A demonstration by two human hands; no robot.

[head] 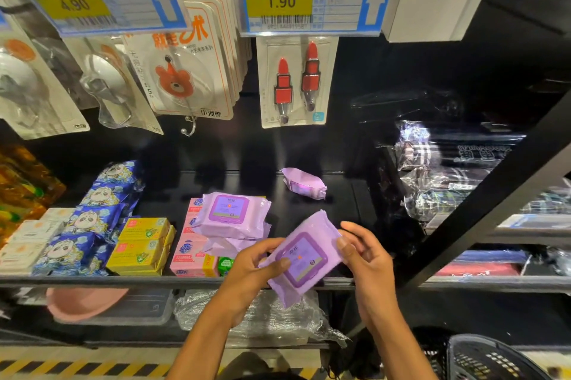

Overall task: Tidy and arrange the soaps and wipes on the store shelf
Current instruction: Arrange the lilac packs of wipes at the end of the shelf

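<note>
Pinching 1 purple wipes pack (307, 257), left hand (250, 263) and right hand (367, 256), corners hidden.

We are holding both bare forearms (204, 336) raised side by side, our left grip (256, 259) curling thumb and fingers round one end of the purple wipes pack (304, 259), our right grip (367, 256) pinching the opposite end.

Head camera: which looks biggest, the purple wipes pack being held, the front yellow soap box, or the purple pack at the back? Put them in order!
1. Held wipes pack, largest, but nearest the camera.
2. Front yellow soap box and back purple pack look alike; the pack lies farther off, so unranked.
</note>
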